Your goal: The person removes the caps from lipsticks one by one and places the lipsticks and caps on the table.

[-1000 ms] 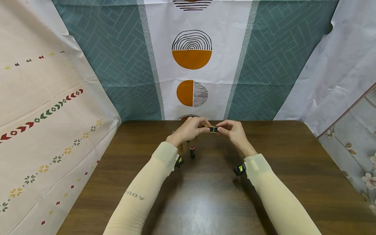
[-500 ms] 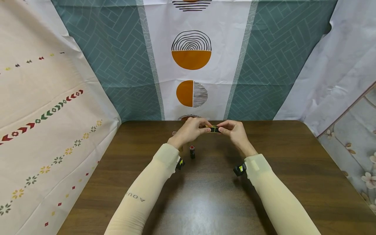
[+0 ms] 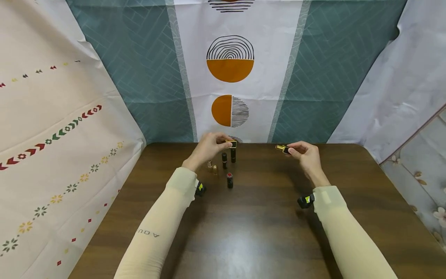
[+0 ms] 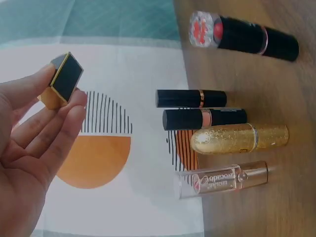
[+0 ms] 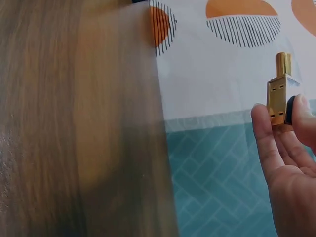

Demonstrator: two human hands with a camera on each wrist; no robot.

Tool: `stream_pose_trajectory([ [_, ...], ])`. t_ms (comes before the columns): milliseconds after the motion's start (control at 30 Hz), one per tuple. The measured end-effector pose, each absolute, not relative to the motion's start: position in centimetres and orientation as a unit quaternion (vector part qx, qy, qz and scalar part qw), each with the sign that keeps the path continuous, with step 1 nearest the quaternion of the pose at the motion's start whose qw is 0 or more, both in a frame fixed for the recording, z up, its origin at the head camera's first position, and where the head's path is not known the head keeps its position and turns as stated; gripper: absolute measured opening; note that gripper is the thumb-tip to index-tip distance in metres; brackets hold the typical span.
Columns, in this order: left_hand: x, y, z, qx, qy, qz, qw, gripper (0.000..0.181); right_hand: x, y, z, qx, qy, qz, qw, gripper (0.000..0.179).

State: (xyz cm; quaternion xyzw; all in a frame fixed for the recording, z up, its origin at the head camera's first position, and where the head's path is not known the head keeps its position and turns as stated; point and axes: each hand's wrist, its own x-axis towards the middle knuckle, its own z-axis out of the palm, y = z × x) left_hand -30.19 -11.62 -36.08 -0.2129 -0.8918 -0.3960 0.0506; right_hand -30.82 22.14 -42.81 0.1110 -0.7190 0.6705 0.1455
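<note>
My left hand pinches a black, gold-edged lipstick cap between thumb and fingers, raised above the far edge of the table. Well to the right, my right hand holds the uncapped lipstick by its base; its gold inner tube points up in the right wrist view and leftward in the head view. Below my left hand several other lip products stand upright: a black lipstick with a clear, red-patterned top, two plain black ones, a glittery gold one and a clear-and-pink tube.
The brown wooden table reaches a patterned curtain behind it. A cream embroidered cloth hangs on the left, a white cloth on the right. Each wrist wears a small black camera.
My hands were together on the lipstick; they have since drawn apart. The cap came off, going left in my left hand, while the base moved right in my right hand.
</note>
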Motion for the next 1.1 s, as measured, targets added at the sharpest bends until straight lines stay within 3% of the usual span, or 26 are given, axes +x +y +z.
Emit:
stream_pose_trajectory([
  [267, -30.2, -10.2, -36.4, -0.253, -0.889, -0.38, 0.03, 0.023, -30.9, 21.0, -42.3, 0.134, -0.739, 0.652, 0.109, 0.023],
  [633, -30.3, -9.0, -36.5, -0.252, -0.883, -0.393, 0.053, 0.021, -30.6, 21.0, -42.6, 0.14, -0.74, 0.648, 0.11, 0.025],
  [1100, -30.2, -7.4, -36.8, -0.258, -0.878, -0.4, 0.041, 0.019, -30.3, 21.2, -42.9, 0.151, -0.766, 0.624, 0.031, 0.036],
])
